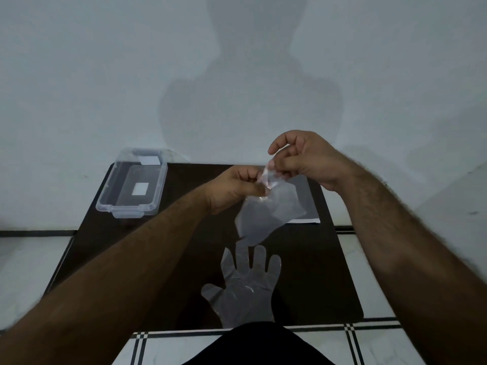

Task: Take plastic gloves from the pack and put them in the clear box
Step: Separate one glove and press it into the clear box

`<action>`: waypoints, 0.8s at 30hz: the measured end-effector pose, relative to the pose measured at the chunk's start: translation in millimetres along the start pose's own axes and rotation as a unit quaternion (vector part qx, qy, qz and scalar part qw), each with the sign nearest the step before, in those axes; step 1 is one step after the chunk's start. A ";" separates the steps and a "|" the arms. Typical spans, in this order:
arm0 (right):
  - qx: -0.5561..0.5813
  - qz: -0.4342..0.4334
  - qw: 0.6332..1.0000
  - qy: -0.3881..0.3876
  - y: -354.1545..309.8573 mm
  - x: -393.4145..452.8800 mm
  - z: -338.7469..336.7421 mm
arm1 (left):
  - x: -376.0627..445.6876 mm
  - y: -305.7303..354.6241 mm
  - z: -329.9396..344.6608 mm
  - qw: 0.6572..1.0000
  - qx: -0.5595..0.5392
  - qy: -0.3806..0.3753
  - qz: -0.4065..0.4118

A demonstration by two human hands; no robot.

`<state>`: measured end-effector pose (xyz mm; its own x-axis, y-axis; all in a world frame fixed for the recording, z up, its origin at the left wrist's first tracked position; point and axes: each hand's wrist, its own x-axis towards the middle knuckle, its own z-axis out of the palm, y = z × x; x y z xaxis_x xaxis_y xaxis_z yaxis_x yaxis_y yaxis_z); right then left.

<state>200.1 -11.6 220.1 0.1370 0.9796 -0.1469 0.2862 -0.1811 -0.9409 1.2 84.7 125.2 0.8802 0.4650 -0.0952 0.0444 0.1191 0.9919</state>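
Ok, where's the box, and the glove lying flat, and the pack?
Clear box [116, 206]: head view, on its near rim.
Flat glove [245, 293]: head view, on its palm.
Pack [271, 214]: head view, on the middle of the film hanging from both hands.

The clear box [131, 184] stands open-topped at the far left corner of the dark table [329, 272], nothing above its mouth, so the way in from above is free. Bare tabletop lies between box and table centre, crossed only by the left forearm [118, 264]. A flat glove [245, 288] covers the near middle. The pack [303, 204] lies at the far right, partly screened by the film held up by both hands
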 end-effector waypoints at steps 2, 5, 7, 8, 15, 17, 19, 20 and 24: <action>-0.005 0.005 1.000 0.022 5.7 -0.8 1.6 | -3.0 -3.6 -0.6 0.998 -0.035 0.047 0.008; -0.018 0.034 0.999 0.014 22.9 -6.6 6.9 | -9.0 -6.7 -2.1 0.989 -0.111 0.102 0.015; -0.007 0.050 0.999 0.001 35.2 -10.3 12.6 | -13.0 -9.4 -6.3 0.982 -0.144 0.123 0.014; -0.001 0.053 0.999 0.005 39.6 -11.2 16.1 | -15.1 -11.6 -9.0 0.980 -0.151 0.129 0.014; -0.016 0.013 1.000 0.013 21.4 -1.0 33.9 | -34.2 -14.8 -35.7 0.971 -0.193 0.124 0.072; -0.052 -0.011 0.999 -0.007 5.4 4.4 38.5 | -37.6 -6.7 -44.9 0.967 -0.209 0.118 0.088; -0.079 -0.029 0.996 -0.026 -10.3 11.1 42.5 | -41.2 4.5 -53.0 0.965 -0.200 0.147 0.084; -0.088 -0.034 0.995 -0.034 -17.9 14.8 44.2 | -43.4 10.1 -58.0 0.966 -0.182 0.164 0.079; -0.132 -0.038 0.989 -0.051 -43.8 28.1 50.9 | -57.7 27.8 -82.4 0.977 -0.103 0.178 0.060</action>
<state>143.1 28.3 241.7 0.0141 0.9924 -0.1219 0.5322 -0.1107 -0.8393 -87.2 133.4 151.4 0.6508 0.7582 -0.0385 -0.1773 0.2011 0.9634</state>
